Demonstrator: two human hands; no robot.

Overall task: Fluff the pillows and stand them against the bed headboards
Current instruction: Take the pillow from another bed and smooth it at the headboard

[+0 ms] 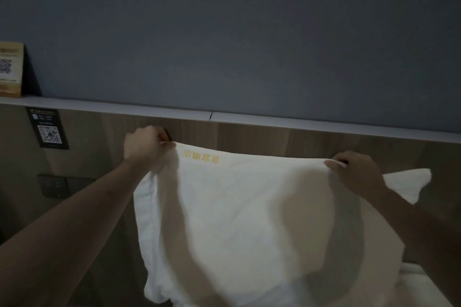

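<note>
While the white pillow (239, 219) is hanging upright in front of the wooden headboard (262, 139), both hands are gripping it along its top edge. The left hand (144, 146) is curling its fingers over the pillow's upper left corner, thumb pressing against the near face of the fabric just beside a line of yellow embroidered characters (200, 156). The right hand (359, 172) is pinching the top edge further along, thumb on the near side and fingers folding over the back; the pillow's upper right corner is sticking out past that wrist. Between the two hands the top edge is stretching nearly taut, a little below the pale ledge (149, 107) that is capping the headboard. The pillow's lower end is running down out of view, so whether it is touching the bed cannot be told. On the ledge at far left a card with a QR code (10, 70) is standing, and a dark QR plaque (48, 128) and switch plates (62, 185) are sitting on the panel below.
</note>
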